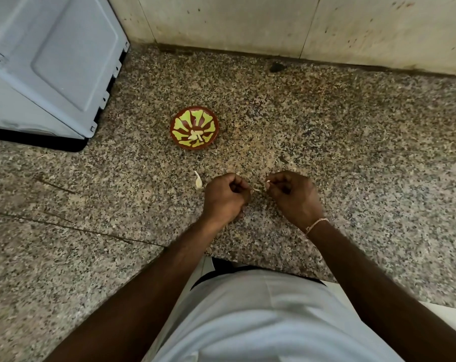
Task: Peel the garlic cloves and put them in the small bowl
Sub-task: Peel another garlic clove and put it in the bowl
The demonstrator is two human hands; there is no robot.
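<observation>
Mid-peel: left hand (225, 194) and right hand (290, 190) both curled, pinching one garlic clove (260, 188) over the bench (326, 126). Peeled cloves (196, 135) in small bowl (179, 121). Next, probably: strip skin, drop clove in; another clove (198, 182) waiting.

One small bowl (194, 130) holding perhaps three peeled cloves (196, 135), one unpeeled garlic clove (198, 182) on the counter, two hands, one grey appliance (51, 61).
</observation>
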